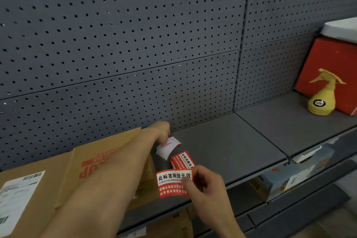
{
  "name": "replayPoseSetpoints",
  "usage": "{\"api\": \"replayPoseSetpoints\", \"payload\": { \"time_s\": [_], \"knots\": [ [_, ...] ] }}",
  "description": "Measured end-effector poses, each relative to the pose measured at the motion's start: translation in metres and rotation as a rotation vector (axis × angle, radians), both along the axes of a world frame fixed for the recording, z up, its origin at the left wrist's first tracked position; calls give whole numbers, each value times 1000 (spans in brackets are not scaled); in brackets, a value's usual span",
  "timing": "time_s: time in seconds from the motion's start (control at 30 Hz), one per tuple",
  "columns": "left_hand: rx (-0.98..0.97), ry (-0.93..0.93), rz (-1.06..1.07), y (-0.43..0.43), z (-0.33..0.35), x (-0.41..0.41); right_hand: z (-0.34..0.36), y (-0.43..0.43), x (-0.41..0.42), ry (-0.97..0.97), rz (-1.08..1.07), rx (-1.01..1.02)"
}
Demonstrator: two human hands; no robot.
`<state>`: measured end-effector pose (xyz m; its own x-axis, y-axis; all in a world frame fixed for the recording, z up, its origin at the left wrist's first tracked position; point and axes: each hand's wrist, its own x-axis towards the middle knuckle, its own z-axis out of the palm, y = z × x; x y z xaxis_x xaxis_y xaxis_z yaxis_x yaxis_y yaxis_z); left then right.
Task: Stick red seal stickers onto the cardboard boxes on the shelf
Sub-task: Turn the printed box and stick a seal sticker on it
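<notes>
Brown cardboard boxes (100,164) sit at the left of the grey metal shelf (222,150), a yellow plastic spray bottle (322,96) far right before a red box (328,71).

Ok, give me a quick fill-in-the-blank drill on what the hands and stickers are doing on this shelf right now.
1. The right hand pinches a ____ seal sticker with white bands of printed text.
2. The left hand holds a white backing strip over the ____ shelf.
3. The spray bottle at the far right is ____ in colour.
4. More stickers lie on the shelf just right of the ____ boxes.

Missing words: red; grey; yellow; cardboard
</notes>
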<state>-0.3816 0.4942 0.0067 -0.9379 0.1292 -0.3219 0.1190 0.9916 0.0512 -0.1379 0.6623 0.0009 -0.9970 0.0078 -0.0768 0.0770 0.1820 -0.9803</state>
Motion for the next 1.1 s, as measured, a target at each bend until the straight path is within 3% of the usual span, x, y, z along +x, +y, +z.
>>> {"api": "replayPoseSetpoints", "payload": {
  "time_s": [0.2, 0.5, 0.83, 1.1],
  "knots": [
    [-176, -41, -90, 6, -8, -3, 5, -2, -2, 25, 8, -9],
    [-343, 77, -185, 16, -17, -12, 8, 0, 1, 41, -18, -14],
    [-135, -5, -192, 19, -7, -16, 7, 1, 5, 35, -34, -39],
    [-149, -59, -127, 21, -21, -19, 7, 0, 7, 36, -44, -24]
  ]
}}
